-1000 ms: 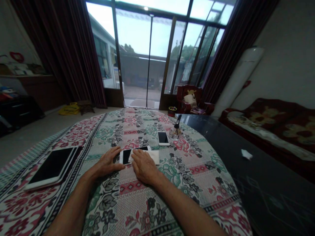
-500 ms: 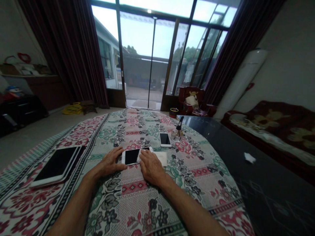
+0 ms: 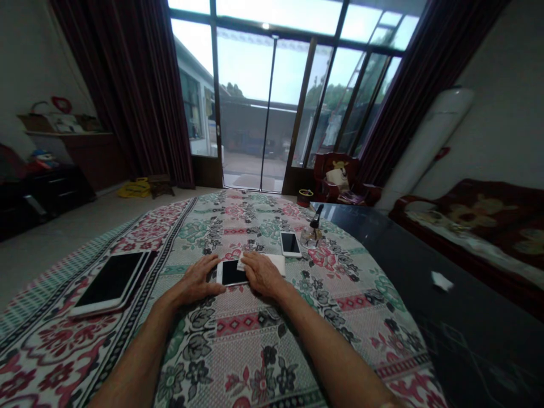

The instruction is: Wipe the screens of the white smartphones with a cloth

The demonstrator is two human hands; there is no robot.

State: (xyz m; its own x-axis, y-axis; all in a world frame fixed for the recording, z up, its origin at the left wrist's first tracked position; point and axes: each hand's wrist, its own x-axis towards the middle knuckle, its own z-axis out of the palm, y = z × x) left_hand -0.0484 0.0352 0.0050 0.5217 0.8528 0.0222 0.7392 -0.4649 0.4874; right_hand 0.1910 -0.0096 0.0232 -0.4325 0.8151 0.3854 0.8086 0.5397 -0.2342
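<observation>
A white smartphone (image 3: pixel 232 274) with a dark screen lies flat on the patterned tablecloth (image 3: pixel 238 357). My left hand (image 3: pixel 199 279) grips its left end, thumb along the near edge and fingers at the far edge. Over its right part is my right hand (image 3: pixel 262 273), with a white tissue or cloth (image 3: pixel 277 263) under the fingers, pressed against the screen. Part of that white piece sticks out to the right of the hand. The phone's right end is hidden beneath hand and cloth. Just beyond, a second white smartphone (image 3: pixel 290 243) lies screen up.
Stacked tablets (image 3: pixel 111 283) lie at the left of the table. A small clear glass container (image 3: pixel 311 237) with a black-handled item stands behind the second phone. To the right is a black glossy table (image 3: pixel 408 283) bearing a crumpled white tissue (image 3: pixel 442 281).
My right hand has moved slightly left along the phone relative to the left hand, taking the white cloth with it. The whole view has shifted a little. The left hand keeps its hold.
</observation>
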